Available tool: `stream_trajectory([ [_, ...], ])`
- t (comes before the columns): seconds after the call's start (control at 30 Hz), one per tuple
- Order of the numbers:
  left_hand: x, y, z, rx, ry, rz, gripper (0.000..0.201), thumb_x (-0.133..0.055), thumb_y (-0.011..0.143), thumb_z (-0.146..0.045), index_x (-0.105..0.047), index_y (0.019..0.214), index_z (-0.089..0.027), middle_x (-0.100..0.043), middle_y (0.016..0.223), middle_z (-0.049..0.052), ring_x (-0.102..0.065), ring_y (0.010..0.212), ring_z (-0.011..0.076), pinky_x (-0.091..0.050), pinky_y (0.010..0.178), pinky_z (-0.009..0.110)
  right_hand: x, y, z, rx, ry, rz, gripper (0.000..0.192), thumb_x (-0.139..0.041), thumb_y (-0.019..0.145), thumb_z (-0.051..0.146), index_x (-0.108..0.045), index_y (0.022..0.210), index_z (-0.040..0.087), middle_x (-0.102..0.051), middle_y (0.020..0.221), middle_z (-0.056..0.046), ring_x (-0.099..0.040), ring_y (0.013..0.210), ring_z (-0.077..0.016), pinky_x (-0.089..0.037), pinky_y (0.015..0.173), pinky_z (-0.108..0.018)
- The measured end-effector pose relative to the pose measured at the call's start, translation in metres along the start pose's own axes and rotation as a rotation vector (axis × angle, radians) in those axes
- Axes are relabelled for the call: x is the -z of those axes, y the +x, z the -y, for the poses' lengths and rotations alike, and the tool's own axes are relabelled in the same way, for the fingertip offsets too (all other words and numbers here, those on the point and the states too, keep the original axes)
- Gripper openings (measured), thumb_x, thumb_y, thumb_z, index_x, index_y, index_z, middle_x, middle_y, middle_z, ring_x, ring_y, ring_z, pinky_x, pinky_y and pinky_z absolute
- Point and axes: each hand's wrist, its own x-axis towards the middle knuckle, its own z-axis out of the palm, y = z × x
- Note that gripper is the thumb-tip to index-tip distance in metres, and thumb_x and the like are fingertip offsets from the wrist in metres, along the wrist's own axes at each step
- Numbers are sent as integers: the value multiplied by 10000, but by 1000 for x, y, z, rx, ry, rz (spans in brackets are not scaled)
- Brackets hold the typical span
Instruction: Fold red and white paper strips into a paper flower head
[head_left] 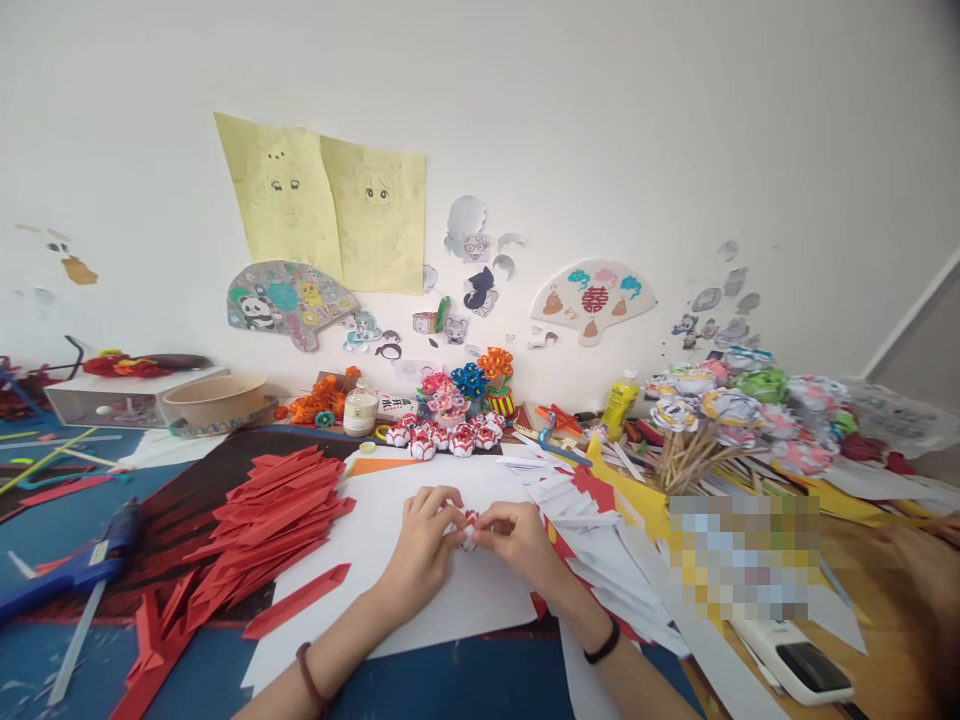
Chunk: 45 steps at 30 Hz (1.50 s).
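Observation:
Over a white paper sheet (360, 560), both my hands pinch a small red and white folded-paper ball (470, 530) between thumbs and fingers. My left hand (424, 540) grips its left side, and my right hand (517, 540) grips the right side. The fingers hide most of it. Just beyond lies a cluster of similar red and white paper balls (442, 437). To the left is a heap of folded red paper strips (277, 520), with one strip (300, 600) lying apart. Folded white paper strips (600, 540) are spread out on the right.
A blue glue gun (90, 565) lies at the left. Along the wall stand a beige bowl (217, 398), a glue bottle (361, 410), small paper flowers (469, 380) and a yellow bottle (621, 405). Paper flowers on sticks (697, 410) and a white device (795, 655) occupy the right.

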Motion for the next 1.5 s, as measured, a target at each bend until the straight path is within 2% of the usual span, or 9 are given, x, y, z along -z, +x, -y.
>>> stream_trajectory([
  [0.27, -6, -5, -15, 74, -143, -12, 168, -375, 917, -120, -494, 821, -189, -520, 1009, 62, -477, 907, 208, -420, 800, 397, -1, -3, 12, -21, -98, -14, 101, -605, 664, 127, -645, 583, 170, -543, 508, 33, -423, 493, -100, -323, 507, -226],
  [0.37, -4, -3, -15, 121, -177, 42, 155, -423, 941, -188, -512, 815, -195, -532, 1018, 53, -482, 931, 210, -410, 838, 415, 0, -2, 7, -46, 42, 47, 109, -624, 697, 210, -627, 597, 165, -539, 548, 24, -440, 534, -111, -327, 533, -235],
  [0.6, 4, -2, -7, 191, -277, 100, 203, -469, 946, -244, -531, 761, -190, -578, 952, 37, -508, 920, 205, -389, 872, 416, -1, -7, 16, -173, 445, 251, 362, -607, 812, 460, -509, 616, 171, -441, 588, 23, -379, 553, -116, -310, 547, -256],
  [0.73, 11, -1, -4, 247, -445, 46, 245, -437, 961, -335, -539, 790, -191, -591, 917, 43, -523, 900, 201, -408, 859, 379, 2, -4, 19, -44, 200, 119, 377, -591, 836, 476, -510, 622, 177, -435, 662, 15, -390, 635, -132, -317, 595, -262],
  [0.93, 31, 3, -7, 358, -657, 156, 414, -350, 984, -432, -613, 786, -181, -621, 862, 36, -554, 847, 189, -412, 837, 331, 4, -4, 21, 36, 87, 171, 330, -602, 851, 459, -577, 689, 173, -474, 760, -12, -452, 712, -154, -353, 653, -279],
  [1.03, 39, 5, -10, 293, -563, 180, 410, -366, 984, -423, -639, 779, -196, -640, 890, 26, -552, 921, 200, -358, 916, 355, 3, -5, 24, 12, 131, 180, 327, -629, 843, 452, -580, 683, 171, -472, 764, -11, -461, 721, -154, -353, 651, -277],
  [1.17, 42, 4, -18, 242, -374, 177, 225, -551, 912, -416, -626, 833, -219, -652, 908, 3, -538, 936, 201, -305, 929, 375, 0, -6, 23, -17, 246, 229, 321, -640, 850, 437, -577, 683, 170, -481, 769, -8, -469, 734, -148, -357, 651, -268],
  [1.37, 36, 1, -23, 265, -454, 155, 224, -646, 865, -352, -576, 723, -194, -653, 867, -5, -549, 895, 182, -322, 897, 354, -1, -7, 20, -61, 284, 197, 273, -733, 785, 414, -632, 721, 169, -530, 809, -14, -508, 782, -158, -402, 705, -276],
  [1.5, 38, 0, -14, 238, -589, 90, 192, -712, 817, -327, -622, 709, -196, -667, 909, 11, -554, 944, 194, -369, 888, 336, -1, -6, 21, -237, 445, 111, 312, -620, 875, 469, -667, 1014, 193, -605, 982, -55, -565, 908, -182, -439, 852, -332],
])
